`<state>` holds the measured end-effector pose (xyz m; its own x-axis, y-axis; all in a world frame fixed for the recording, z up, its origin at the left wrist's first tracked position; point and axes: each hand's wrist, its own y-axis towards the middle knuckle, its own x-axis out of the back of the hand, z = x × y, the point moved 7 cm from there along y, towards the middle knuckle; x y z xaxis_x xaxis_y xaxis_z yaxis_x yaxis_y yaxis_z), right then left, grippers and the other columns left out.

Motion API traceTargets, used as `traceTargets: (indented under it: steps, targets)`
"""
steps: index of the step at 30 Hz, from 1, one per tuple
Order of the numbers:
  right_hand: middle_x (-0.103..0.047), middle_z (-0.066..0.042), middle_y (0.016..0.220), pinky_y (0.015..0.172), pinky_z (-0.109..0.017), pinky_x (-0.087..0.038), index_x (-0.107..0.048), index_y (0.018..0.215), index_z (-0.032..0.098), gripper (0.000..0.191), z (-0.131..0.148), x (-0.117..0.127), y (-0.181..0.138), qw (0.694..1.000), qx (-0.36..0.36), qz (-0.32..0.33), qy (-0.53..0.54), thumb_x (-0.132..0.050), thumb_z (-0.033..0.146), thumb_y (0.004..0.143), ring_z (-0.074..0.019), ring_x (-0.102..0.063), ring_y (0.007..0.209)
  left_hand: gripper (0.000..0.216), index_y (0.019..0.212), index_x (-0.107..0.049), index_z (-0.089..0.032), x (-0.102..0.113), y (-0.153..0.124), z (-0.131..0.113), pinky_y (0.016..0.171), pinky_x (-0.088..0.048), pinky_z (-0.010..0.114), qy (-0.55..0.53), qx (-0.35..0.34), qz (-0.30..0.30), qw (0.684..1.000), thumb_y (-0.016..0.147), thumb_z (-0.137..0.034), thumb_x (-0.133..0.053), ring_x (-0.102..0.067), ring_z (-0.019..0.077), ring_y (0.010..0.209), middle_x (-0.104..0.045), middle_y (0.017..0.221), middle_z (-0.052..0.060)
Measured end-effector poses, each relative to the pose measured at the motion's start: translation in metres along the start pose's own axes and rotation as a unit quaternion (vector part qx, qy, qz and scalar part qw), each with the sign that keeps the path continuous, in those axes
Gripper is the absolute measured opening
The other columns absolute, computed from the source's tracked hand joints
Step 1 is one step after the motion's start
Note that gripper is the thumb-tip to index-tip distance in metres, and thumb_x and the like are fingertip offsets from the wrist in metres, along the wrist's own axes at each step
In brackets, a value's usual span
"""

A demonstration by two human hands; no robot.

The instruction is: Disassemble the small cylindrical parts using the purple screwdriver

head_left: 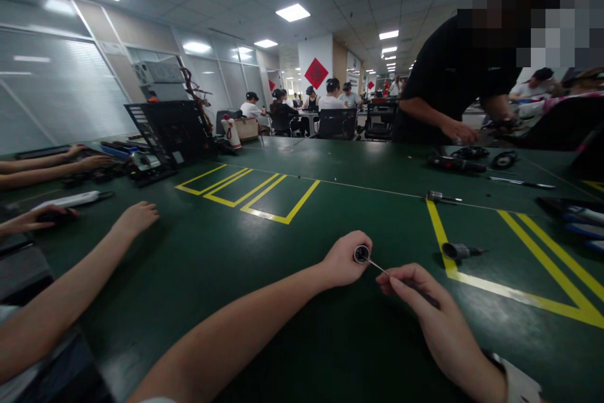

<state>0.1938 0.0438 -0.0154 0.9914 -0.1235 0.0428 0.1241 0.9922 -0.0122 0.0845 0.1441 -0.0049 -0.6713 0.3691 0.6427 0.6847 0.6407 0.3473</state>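
One round metal part sits in my left hand, fingers curled round it, over the green table. My right hand pinches a thin tool, its tip at the open end. I think I'm poking inside; the next move calls for steady fingers. My left arm reaches forward; my right hand slants in.

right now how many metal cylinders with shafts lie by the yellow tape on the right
2: a far cylinder at the end of one yellow strip, a near cylinder overlapping that strip.
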Motion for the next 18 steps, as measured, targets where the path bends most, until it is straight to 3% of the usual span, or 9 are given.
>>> traceTargets:
  steps: [6,10,14,18]
  targets:
    - [-0.067,-0.005,0.09,0.077,-0.037,-0.047,-0.066,0.087,0.022,0.025,0.005,-0.002,-0.0017,0.994,0.039,0.015,-0.099,-0.055,0.043,0.081,-0.0246,-0.061,0.09,0.018,0.078,-0.051,-0.017,-0.0026,-0.0016,-0.0068,0.068,-0.039,0.026,0.078,-0.04,0.02,0.996,0.068,-0.003,-0.056,-0.05,0.0135,0.075,-0.052,0.081,0.0]
    - [-0.067,-0.004,0.088,0.076,-0.037,-0.048,-0.066,0.086,0.022,0.025,0.0074,-0.0022,-0.0015,0.993,0.044,0.01,-0.112,-0.054,0.043,0.081,-0.0244,-0.062,0.088,0.018,0.078,-0.05,-0.016,-0.0044,-0.0007,-0.0073,0.066,-0.04,0.024,0.046,-0.051,0.038,0.997,0.067,-0.002,-0.055,-0.05,0.0129,0.074,-0.052,0.08,0.0]
    - [-0.068,-0.005,0.086,0.076,-0.037,-0.048,-0.067,0.085,0.022,0.023,0.0084,-0.0027,-0.0027,0.994,0.046,0.009,-0.102,-0.057,0.042,0.08,-0.0249,-0.062,0.088,0.018,0.074,-0.049,-0.016,-0.0044,0.001,-0.0067,0.065,-0.04,0.023,0.011,-0.047,0.04,0.998,0.066,-0.002,-0.057,-0.048,0.0122,0.071,-0.05,0.077,-0.001]
    - [-0.068,-0.004,0.089,0.082,-0.038,-0.047,-0.067,0.084,0.022,0.021,0.0016,-0.0028,-0.0014,0.999,0.023,0.012,-0.019,-0.059,0.041,0.08,-0.0236,-0.062,0.09,0.016,0.072,-0.049,-0.016,-0.001,0.002,-0.0037,0.063,-0.039,0.023,-0.031,-0.021,0.013,0.999,0.067,-0.005,-0.06,-0.047,0.0114,0.068,-0.049,0.073,-0.002]
